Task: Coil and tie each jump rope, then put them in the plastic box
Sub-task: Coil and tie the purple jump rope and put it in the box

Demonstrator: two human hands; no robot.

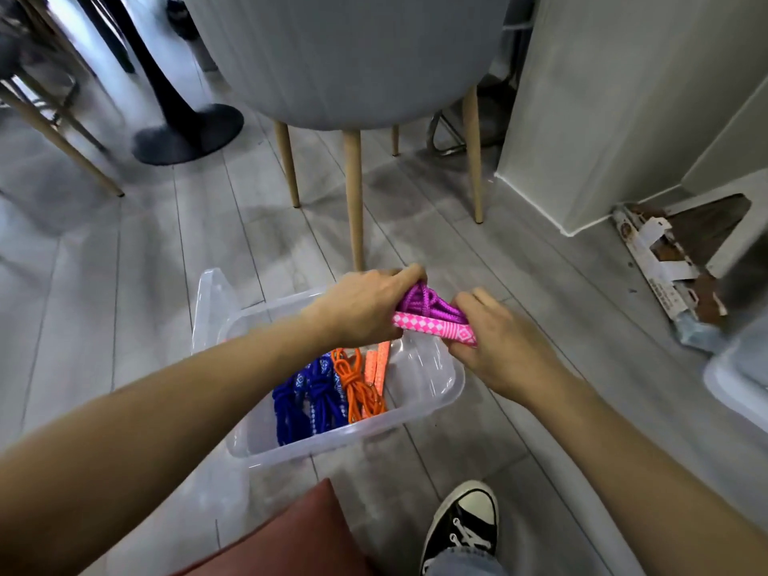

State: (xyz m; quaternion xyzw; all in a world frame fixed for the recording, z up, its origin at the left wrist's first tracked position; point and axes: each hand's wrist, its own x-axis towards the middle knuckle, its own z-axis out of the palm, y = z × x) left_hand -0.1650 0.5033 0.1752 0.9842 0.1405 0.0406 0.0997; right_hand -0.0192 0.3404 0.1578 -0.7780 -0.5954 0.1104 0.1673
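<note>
Two ropes (328, 392) in plastic box (455, 384) below purple rope (424, 303); chair leg (356, 209) (wooden) beyond.

1. Bright, soft, even light; left hand (365, 309) and right hand (503, 347) crisp, purple jump rope (424, 303) between them sharp.
2. Faint diffuse shadows on the floor (399, 185) beyond the hands, under the chair (353, 56).
3. Glare glints on the plastic box (455, 386) rim just below the right hand.
4. Far up-left of the hands: smeared blur; frame edges bow.
</note>
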